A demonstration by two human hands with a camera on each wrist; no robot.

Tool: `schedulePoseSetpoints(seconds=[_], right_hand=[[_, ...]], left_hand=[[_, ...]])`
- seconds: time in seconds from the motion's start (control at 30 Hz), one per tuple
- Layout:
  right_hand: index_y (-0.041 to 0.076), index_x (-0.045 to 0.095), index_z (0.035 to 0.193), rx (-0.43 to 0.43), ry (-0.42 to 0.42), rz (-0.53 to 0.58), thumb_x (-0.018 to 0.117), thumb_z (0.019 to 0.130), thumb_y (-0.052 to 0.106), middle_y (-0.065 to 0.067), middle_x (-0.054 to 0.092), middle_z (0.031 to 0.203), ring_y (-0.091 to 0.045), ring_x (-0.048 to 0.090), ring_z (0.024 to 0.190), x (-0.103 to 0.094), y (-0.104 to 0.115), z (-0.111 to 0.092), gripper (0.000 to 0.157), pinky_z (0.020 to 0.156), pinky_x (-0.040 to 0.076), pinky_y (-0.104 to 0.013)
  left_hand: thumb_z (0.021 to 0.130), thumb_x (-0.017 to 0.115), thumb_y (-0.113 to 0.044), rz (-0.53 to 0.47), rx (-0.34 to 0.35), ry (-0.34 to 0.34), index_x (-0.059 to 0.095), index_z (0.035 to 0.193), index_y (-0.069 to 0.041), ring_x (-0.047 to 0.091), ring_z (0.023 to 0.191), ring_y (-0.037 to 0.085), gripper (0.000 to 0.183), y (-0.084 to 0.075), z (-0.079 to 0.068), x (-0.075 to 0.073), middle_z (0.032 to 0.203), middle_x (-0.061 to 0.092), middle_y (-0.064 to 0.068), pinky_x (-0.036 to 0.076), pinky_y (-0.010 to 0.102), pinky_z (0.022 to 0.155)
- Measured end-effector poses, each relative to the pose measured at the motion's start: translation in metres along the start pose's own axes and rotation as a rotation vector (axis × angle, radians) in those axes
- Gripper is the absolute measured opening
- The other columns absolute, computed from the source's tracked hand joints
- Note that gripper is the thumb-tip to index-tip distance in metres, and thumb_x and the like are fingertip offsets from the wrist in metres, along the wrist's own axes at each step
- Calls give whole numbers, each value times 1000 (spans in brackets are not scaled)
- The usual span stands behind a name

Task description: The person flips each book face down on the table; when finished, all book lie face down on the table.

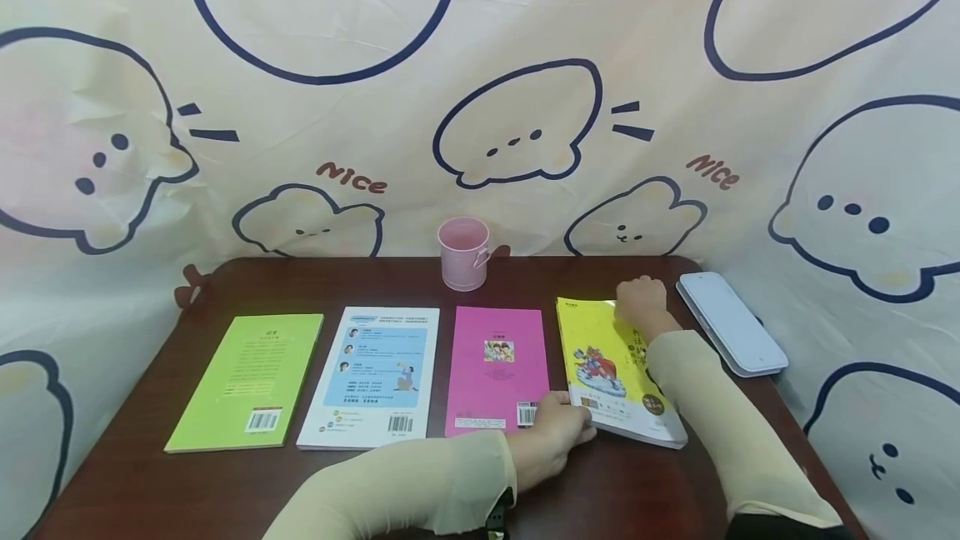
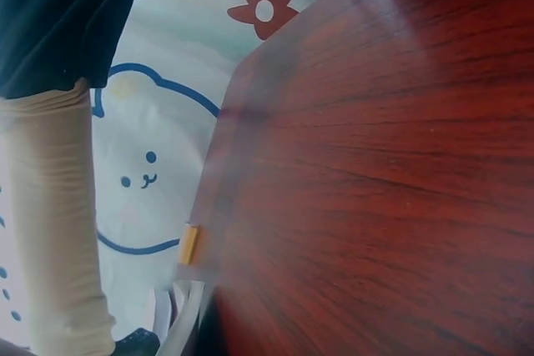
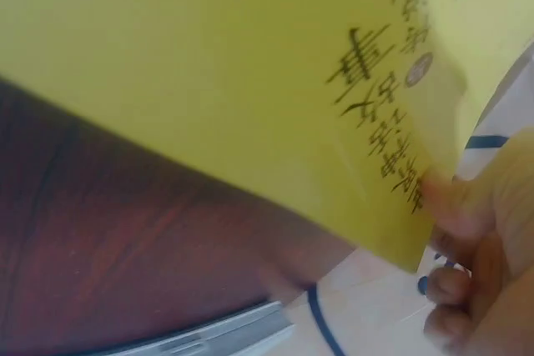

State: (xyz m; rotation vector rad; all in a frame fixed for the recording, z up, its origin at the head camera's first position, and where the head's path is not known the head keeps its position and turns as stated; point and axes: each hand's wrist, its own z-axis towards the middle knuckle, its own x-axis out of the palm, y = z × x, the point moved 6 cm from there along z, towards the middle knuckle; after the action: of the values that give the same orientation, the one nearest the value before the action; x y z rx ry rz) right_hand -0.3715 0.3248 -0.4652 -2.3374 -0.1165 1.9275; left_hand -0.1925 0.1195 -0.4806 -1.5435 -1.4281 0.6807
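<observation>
A thick yellow book [image 1: 607, 365] with a colourful picture on its cover lies slightly askew at the right of a row of books. My right hand [image 1: 643, 307] pinches its top right corner; in the right wrist view the thumb [image 3: 459, 202] lies on the yellow cover beside dark lettering, with the other fingers curled below. My left hand [image 1: 553, 436] grips the same book at its lower left corner, right by the pink book [image 1: 498, 373]. The left wrist view shows the table and sleeve, not the left hand.
Left of the pink book lie a white-and-blue book [image 1: 375, 377] and a green book [image 1: 251, 382], both with barcodes. A pink cup [image 1: 463, 255] stands at the back of the dark wooden table [image 1: 360, 277]. A white flat box [image 1: 731, 323] lies on the right edge.
</observation>
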Motion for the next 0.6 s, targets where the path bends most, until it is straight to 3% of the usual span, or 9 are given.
schedulePoseSetpoints(seconds=[0.17, 0.43, 0.6], right_hand=[[7, 62, 75, 58, 27, 67, 61, 82, 15, -8, 55, 64, -23, 53, 58, -1, 1, 0, 11, 50, 44, -34], [5, 61, 83, 113, 98, 279, 52, 89, 15, -11, 57, 78, -26, 53, 70, 4, -9, 0, 15, 60, 43, -39], [7, 51, 71, 143, 121, 417, 43, 90, 13, -7, 48, 66, -23, 49, 62, 5, -15, 1, 21, 61, 42, -36]], left_hand=[[80, 52, 13, -8, 6, -6, 49, 115, 11, 64, 82, 21, 35, 0, 1, -1, 96, 61, 15, 55, 27, 70], [81, 50, 10, -10, 41, -13, 48, 122, 8, 62, 83, 20, 41, -5, 1, -5, 98, 60, 13, 55, 29, 73], [81, 50, 9, -29, 90, -23, 47, 125, 6, 61, 83, 18, 44, -9, 0, -7, 101, 60, 13, 55, 30, 73]])
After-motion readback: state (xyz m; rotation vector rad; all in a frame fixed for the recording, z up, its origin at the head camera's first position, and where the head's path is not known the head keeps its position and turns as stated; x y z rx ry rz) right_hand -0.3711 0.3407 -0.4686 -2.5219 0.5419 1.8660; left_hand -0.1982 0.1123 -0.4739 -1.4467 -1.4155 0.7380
